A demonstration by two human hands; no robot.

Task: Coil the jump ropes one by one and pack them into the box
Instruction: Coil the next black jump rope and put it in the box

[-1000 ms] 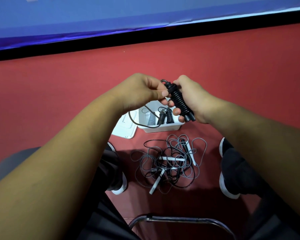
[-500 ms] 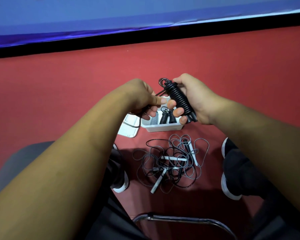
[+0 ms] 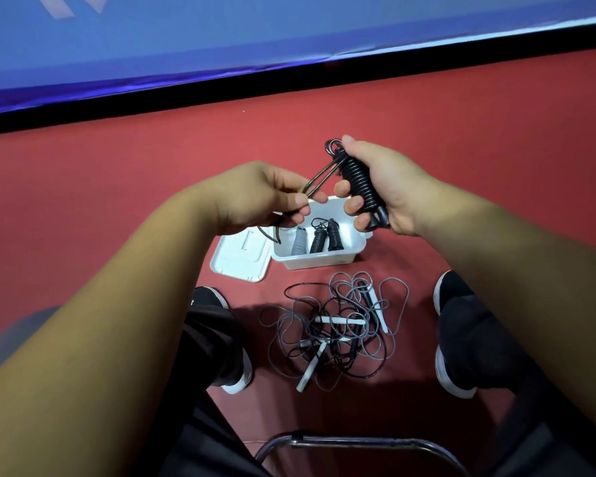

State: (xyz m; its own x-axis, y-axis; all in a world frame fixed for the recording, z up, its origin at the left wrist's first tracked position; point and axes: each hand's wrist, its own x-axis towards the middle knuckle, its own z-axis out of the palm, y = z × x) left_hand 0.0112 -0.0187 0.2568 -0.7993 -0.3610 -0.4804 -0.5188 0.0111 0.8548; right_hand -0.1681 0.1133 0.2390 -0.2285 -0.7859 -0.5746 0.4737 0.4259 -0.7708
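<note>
Red floor [image 3: 124, 187], two hands [image 3: 262, 197] [image 3: 387, 187], one black rope [image 3: 358, 180]

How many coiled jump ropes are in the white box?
3: left grey coil, middle black coil, right black coil, side by side; the left hand may hide others.

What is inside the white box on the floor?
Three coiled jump ropes stand in the white box: one grey coil and two black coils. The left hand and right hand cover its far corners, so anything there is hidden.
</note>
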